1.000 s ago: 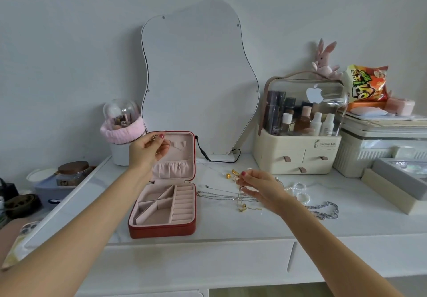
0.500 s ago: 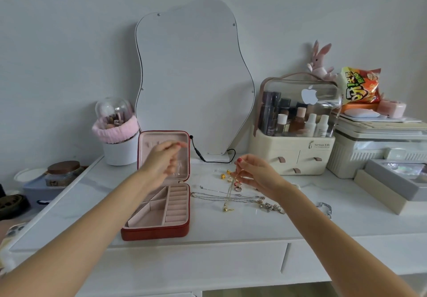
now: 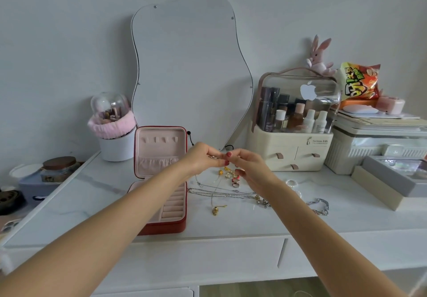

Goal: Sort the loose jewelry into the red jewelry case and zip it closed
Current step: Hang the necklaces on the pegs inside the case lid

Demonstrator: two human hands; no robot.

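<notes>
Since left hand (image 3: 201, 160) left case (image 3: 159, 153) | both grips pinch necklace (image 3: 216, 195)

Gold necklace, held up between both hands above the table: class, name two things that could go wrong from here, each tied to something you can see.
1. The gold necklace hangs with its pendant low over the silver chains on the table; it may snag or tangle with them.
2. The left hand and right hand pinch a very thin chain; a slip could drop it among the rings instead of the red case.
</notes>
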